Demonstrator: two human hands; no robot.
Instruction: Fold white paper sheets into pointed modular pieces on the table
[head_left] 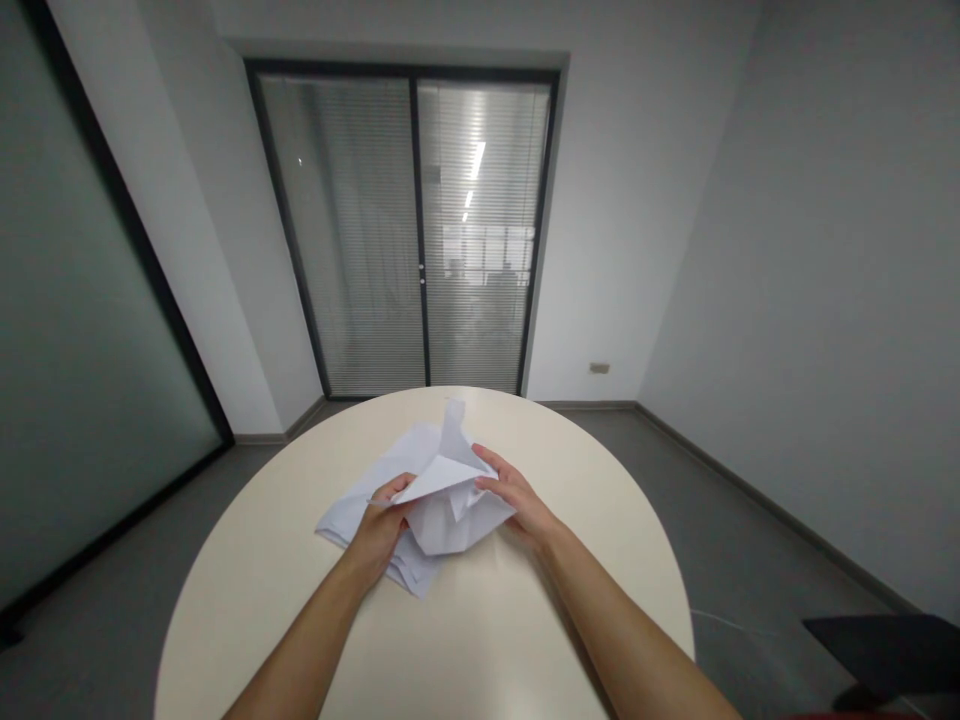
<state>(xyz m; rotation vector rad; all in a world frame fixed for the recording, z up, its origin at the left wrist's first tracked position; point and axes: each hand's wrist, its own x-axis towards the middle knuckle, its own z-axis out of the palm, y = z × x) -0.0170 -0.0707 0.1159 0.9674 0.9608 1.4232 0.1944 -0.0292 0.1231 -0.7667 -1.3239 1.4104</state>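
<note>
A sheet of white paper [442, 505], partly folded and creased, is held up just above a round cream table [480, 640]. My left hand [379, 530] pinches its left edge, fingers closed on the fold. My right hand [517, 495] grips its right side, fingers curled over the paper. Under it lie more flat white sheets [352, 515], spread towards the left on the tabletop.
The table's far rim [450, 392] curves in front of a glass sliding door with blinds [416, 235]. Grey floor surrounds the table. A dark object [885, 650], perhaps a chair part, sits at the lower right.
</note>
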